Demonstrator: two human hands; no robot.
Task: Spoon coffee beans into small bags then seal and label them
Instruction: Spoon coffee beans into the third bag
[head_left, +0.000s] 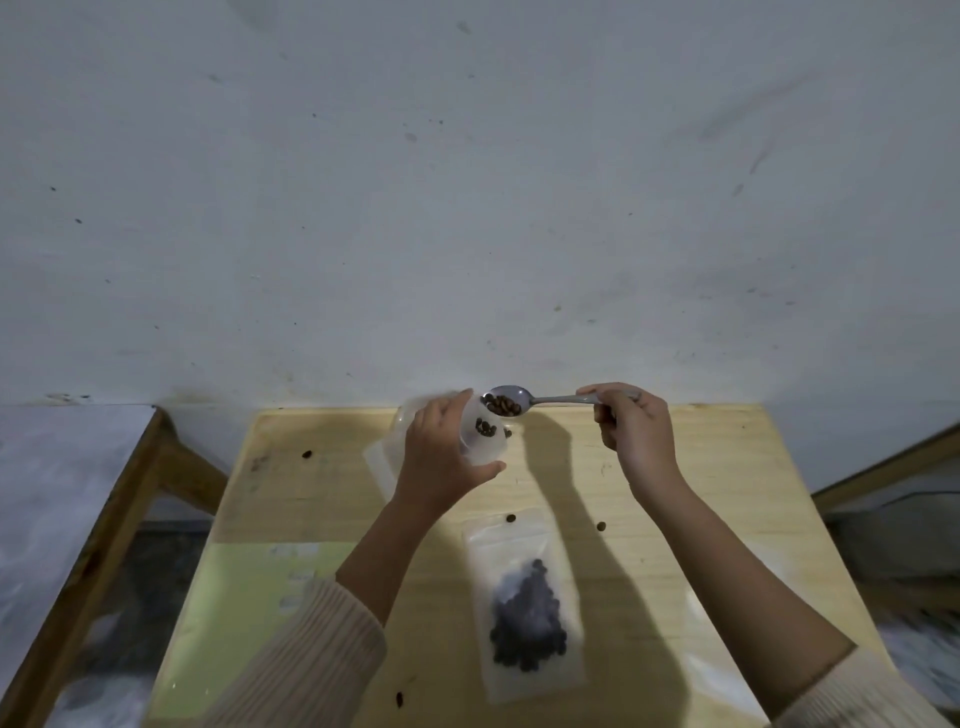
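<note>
The left hand (441, 457) gripped a small clear bag (485, 447) above the far end of the tabletop (727, 493), with a few beans inside. The right hand (631, 426) pinched a spoon (550, 400), its bowl of coffee beans (503, 404) at the bag's mouth. A filled bag (524, 608) lay flat nearer.
</note>
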